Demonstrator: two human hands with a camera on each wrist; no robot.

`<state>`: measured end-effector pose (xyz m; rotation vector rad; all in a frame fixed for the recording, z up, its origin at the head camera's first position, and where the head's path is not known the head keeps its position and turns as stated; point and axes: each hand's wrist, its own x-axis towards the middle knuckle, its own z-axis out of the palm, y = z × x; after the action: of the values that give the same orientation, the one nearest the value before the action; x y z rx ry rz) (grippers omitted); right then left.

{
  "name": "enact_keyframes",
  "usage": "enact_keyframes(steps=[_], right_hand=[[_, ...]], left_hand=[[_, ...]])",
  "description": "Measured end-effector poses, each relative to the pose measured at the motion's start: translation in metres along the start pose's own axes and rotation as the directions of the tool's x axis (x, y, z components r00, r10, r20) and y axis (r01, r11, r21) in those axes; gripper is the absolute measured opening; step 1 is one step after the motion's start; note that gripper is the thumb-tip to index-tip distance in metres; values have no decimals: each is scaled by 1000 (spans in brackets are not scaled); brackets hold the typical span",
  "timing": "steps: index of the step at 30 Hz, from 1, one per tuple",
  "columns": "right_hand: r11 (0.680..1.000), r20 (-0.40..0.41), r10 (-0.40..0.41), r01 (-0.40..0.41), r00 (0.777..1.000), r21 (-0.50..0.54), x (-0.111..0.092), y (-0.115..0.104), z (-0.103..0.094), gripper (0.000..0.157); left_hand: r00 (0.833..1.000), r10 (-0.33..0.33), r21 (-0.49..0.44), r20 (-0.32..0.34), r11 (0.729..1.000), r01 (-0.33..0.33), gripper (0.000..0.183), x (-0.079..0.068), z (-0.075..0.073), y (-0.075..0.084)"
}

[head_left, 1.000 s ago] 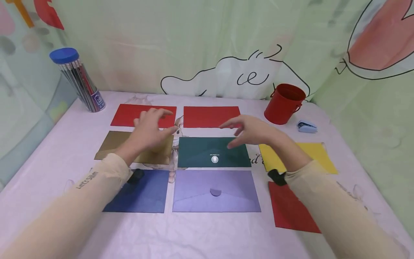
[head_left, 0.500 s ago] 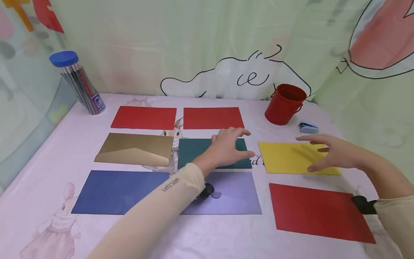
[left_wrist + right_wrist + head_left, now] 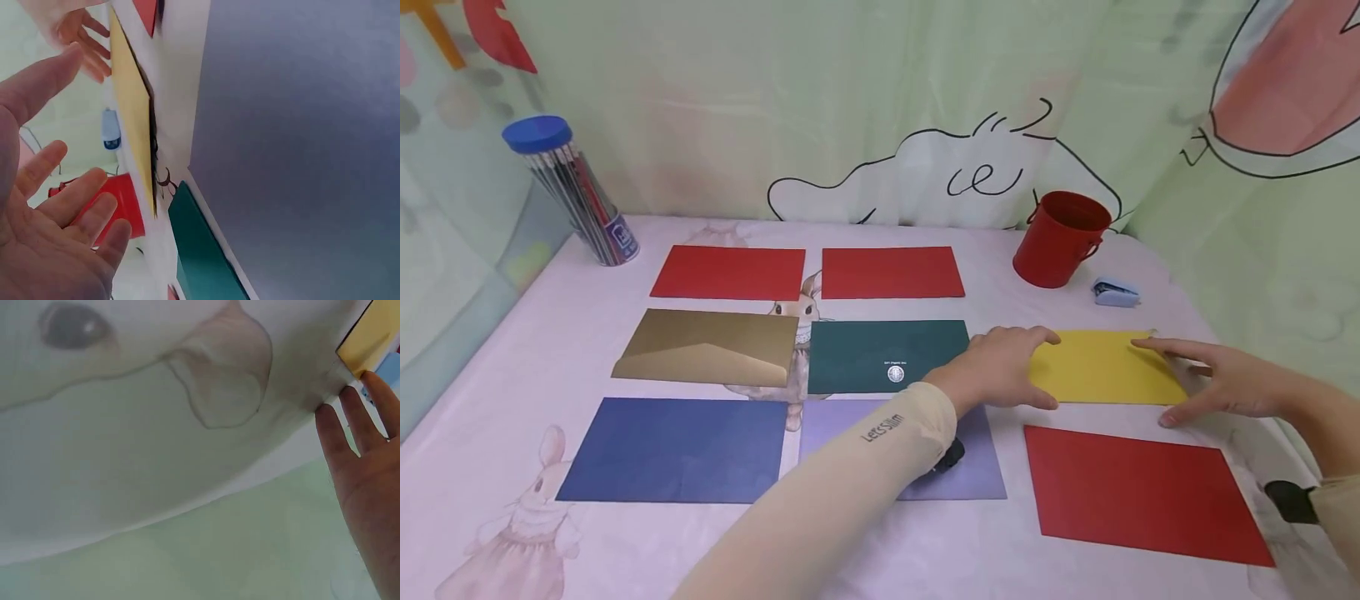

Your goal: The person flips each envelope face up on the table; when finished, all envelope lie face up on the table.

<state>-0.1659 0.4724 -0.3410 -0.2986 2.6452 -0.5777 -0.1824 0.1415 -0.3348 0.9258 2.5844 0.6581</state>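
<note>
Yellow envelope lies flat on the cloth between two hands, neither gripping it. At its left end the left hand is spread wide, thumb well apart from the fingers; the left wrist view shows the palm with nothing in it. At its right end the right hand is likewise spread, forefinger by the far corner, thumb by the near one; whether any fingertip touches, I cannot tell. Its long axis runs left to right, from one hand towards the other, short ends facing them.

Just nearer the person is a red envelope, slightly turned. Green and purple envelopes lie to the left, the left arm crossing over the purple. Beyond stand a stapler and red bucket.
</note>
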Motion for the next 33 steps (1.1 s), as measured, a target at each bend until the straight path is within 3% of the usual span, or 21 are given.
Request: enact_keyframes(steps=[8, 16, 20, 33], right_hand=[[999, -24, 8, -9, 1000, -39, -2, 0, 2, 95], [994, -53, 62, -66, 997, -90, -8, 0, 3, 97], [996, -57, 45, -49, 997, -69, -10, 1, 4, 94], [997, -118, -14, 4, 993, -80, -10, 5, 8, 86]], left_hand=[[1000, -25, 115, 11, 993, 23, 83, 7, 7, 0], [999, -42, 134, 19, 990, 39, 85, 8, 12, -3], [999, -44, 150, 27, 988, 40, 87, 10, 14, -4], [994, 62, 284, 89, 955, -85, 75, 11, 7, -13]])
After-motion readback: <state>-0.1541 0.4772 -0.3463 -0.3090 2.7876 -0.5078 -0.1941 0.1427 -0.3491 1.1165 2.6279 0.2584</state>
